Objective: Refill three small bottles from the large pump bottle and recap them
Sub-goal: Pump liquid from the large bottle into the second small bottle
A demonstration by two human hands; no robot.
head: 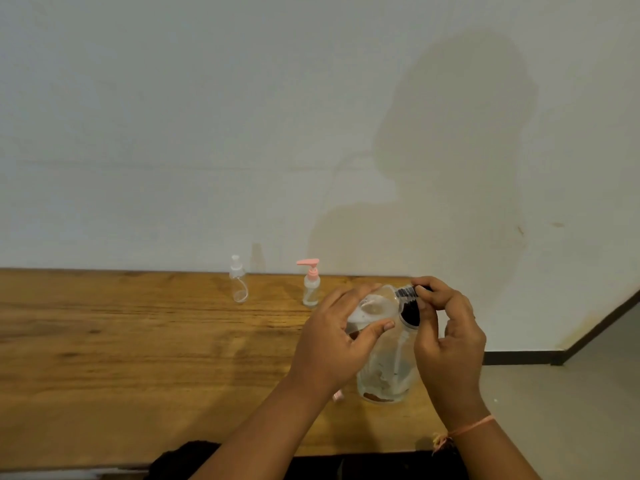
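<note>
Head view: the left hand (pixel 332 337) grips a small clear plastic bottle (pixel 375 306), fingers and thumb wrapped round its body. It is tipped over so that its open mouth meets the nozzle of the black pump head (pixel 410 303). The tilt looks meant to catch what the pump delivers without a drip. Something pale shows inside the bottle, but how full it is cannot be told.

The right hand (pixel 450 341) is curled over that pump head, fingertips pinching its top, a hold that suits pressing it down. Below and between both hands stands the large clear round pump bottle (pixel 384 379), upright on the wooden table (pixel 138 358). Its dip tube is visible through the wall, and only a little residue seems to lie at the bottom. Keeping it on the table lets the surface take the push of pumping.

Beyond the left hand, well apart from it near the wall, two more bottles wait upright. Nearer the hand is a small clear bottle with a pink pump top (pixel 311 287), and further left a small clear bottle with a pale top (pixel 238 284). Both are capped and set out of the way. Just under the left wrist lies a small pink piece (pixel 337 396), possibly the removed cap, though it is too blurred to say.

An orange thread bracelet (pixel 464 429) circles the right wrist. No brand, label or writing can be read on any bottle.
</note>
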